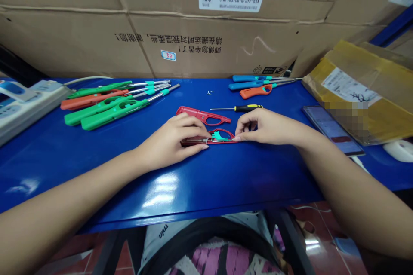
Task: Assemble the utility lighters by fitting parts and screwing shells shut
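My left hand (176, 137) is closed on the left part of an opened red lighter half-shell (195, 142) lying on the blue table. Inside that half-shell sits a teal trigger (220, 136), with a thin pale wire (230, 139) running along beside it. At the half-shell's right end, my right hand (263, 126) pinches the wire between thumb and forefinger; the fingertips partly hide its end. Just beyond lies the other red half-shell (196, 114), its left hand side behind my left fingers. A screwdriver (248, 108) with a black and yellow handle rests past my right hand.
Several green and orange long lighters (114, 114) lie at left, by a power strip (29, 103). Blue and orange lighters (256, 90) lie at the back right. A phone (329, 126), a yellow-taped box (335, 62) and a white mouse (400, 150) are on the right. Large cardboard (180, 43) stands behind.
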Motion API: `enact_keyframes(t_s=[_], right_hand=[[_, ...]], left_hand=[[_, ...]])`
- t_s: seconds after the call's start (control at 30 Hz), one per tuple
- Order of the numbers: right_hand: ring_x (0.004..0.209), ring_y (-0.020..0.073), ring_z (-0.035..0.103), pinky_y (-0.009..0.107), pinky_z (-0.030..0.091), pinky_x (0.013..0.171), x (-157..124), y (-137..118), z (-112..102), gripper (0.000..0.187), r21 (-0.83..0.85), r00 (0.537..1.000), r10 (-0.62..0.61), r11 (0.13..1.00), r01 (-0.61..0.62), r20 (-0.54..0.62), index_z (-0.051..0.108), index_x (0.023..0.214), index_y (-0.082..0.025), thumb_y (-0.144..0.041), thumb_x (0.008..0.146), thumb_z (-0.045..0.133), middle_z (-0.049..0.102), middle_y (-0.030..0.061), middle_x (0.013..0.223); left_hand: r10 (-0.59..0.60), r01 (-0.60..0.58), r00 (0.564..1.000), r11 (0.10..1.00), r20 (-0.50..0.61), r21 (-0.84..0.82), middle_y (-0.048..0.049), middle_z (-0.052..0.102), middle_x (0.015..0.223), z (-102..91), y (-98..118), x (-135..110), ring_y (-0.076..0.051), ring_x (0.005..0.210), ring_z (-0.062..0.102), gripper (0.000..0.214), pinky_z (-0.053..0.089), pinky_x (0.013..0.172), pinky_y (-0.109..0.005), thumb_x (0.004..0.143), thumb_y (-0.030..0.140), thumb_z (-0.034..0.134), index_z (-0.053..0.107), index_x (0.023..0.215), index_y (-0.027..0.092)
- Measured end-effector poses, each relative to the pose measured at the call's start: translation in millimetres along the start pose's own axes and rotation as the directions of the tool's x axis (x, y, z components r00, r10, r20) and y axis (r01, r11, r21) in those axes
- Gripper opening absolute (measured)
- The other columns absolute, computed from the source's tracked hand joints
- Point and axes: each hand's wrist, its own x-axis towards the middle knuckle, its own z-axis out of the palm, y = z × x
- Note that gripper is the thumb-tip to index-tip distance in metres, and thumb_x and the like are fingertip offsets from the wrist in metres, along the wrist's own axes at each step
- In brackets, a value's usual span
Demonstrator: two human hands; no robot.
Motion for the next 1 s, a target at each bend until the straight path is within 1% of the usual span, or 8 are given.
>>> enact_keyframes(t_s=[0.17, 0.33, 0.43, 0.5, 0.6, 0.7, 0.87, 1.0], right_hand=[[0.066, 0.0141, 0.056, 0.027, 0.040, 0.060, 1, -4, 6, 0.016, -0.028, 1.000, 0.010, 1.000, -0.011, -0.024, 0.073, 0.079, -0.018, -0.033, 0.082, 0.069, 0.069, 0.0013, 0.072], [0.068, 0.0133, 0.058, 0.025, 0.042, 0.061, -1, -11, 9, 0.018, -0.038, 0.997, -0.053, 0.998, 0.051, -0.063, 0.071, 0.083, -0.016, -0.034, 0.085, 0.068, 0.068, 0.0021, 0.076], [0.068, 0.0128, 0.057, 0.025, 0.041, 0.061, -1, -12, 11, 0.019, -0.085, 0.994, -0.076, 0.994, 0.069, -0.080, 0.070, 0.084, -0.017, -0.035, 0.087, 0.066, 0.068, 0.0020, 0.079], [0.067, 0.0124, 0.056, 0.025, 0.040, 0.060, -1, -12, 12, 0.019, -0.102, 0.993, -0.077, 0.993, 0.067, -0.093, 0.069, 0.084, -0.017, -0.035, 0.087, 0.066, 0.067, 0.0014, 0.078], [0.067, 0.0121, 0.055, 0.025, 0.040, 0.060, -1, -11, 14, 0.018, -0.085, 0.992, -0.076, 0.994, 0.067, -0.105, 0.068, 0.083, -0.017, -0.034, 0.086, 0.067, 0.066, 0.0008, 0.076], [0.065, 0.0118, 0.053, 0.025, 0.039, 0.059, 0, -9, 16, 0.018, -0.075, 0.991, -0.079, 0.995, 0.071, -0.105, 0.067, 0.082, -0.017, -0.035, 0.086, 0.067, 0.065, 0.0001, 0.073], [0.064, 0.0117, 0.051, 0.025, 0.037, 0.059, 2, -7, 16, 0.024, -0.071, 0.992, -0.089, 0.994, 0.083, -0.091, 0.065, 0.082, -0.017, -0.040, 0.088, 0.065, 0.063, 0.0000, 0.073], [0.064, 0.0122, 0.051, 0.025, 0.037, 0.058, 3, -9, 17, 0.026, -0.054, 0.990, -0.098, 0.994, 0.093, -0.099, 0.066, 0.082, -0.017, -0.043, 0.087, 0.067, 0.063, 0.0001, 0.072]], left_hand=[[0.067, -0.067, 0.998, 0.996, -0.002, 0.062, -0.0080, 0.069, 0.118, 6.0, -4, -2, -0.020, 0.108, 0.065, 0.022, 0.050, 0.094, -0.035, 0.098, 0.022, 0.061, 0.076, 0.115, 0.023], [0.123, -0.126, 0.992, 0.980, 0.027, 0.152, -0.0095, 0.069, 0.123, 4.9, -5, -2, -0.024, 0.113, 0.066, 0.025, 0.053, 0.095, -0.040, 0.100, 0.022, 0.057, 0.076, 0.116, 0.024], [0.139, -0.146, 0.989, 0.968, 0.050, 0.202, -0.0103, 0.069, 0.126, 3.1, -4, -2, -0.025, 0.114, 0.066, 0.028, 0.055, 0.095, -0.041, 0.100, 0.023, 0.055, 0.074, 0.121, 0.026], [0.155, -0.164, 0.986, 0.958, 0.059, 0.234, -0.0111, 0.069, 0.127, 2.6, -3, -2, -0.025, 0.114, 0.066, 0.029, 0.057, 0.094, -0.041, 0.101, 0.024, 0.054, 0.073, 0.123, 0.025], [0.178, -0.190, 0.982, 0.935, 0.067, 0.301, -0.0118, 0.069, 0.127, 2.0, -1, -1, -0.026, 0.111, 0.067, 0.030, 0.059, 0.090, -0.042, 0.102, 0.026, 0.052, 0.074, 0.122, 0.024], [0.175, -0.194, 0.981, 0.915, 0.086, 0.354, -0.0119, 0.069, 0.126, 0.9, 2, -1, -0.027, 0.107, 0.067, 0.030, 0.060, 0.087, -0.043, 0.102, 0.026, 0.052, 0.074, 0.121, 0.024], [0.154, -0.170, 0.985, 0.929, 0.075, 0.330, -0.0102, 0.069, 0.128, 0.1, 3, -2, -0.026, 0.110, 0.066, 0.030, 0.058, 0.090, -0.040, 0.101, 0.023, 0.053, 0.072, 0.124, 0.025], [0.120, -0.130, 0.991, 0.961, 0.059, 0.244, -0.0091, 0.069, 0.128, 3.2, 4, -2, -0.026, 0.113, 0.066, 0.031, 0.056, 0.094, -0.041, 0.099, 0.021, 0.053, 0.073, 0.122, 0.025]])
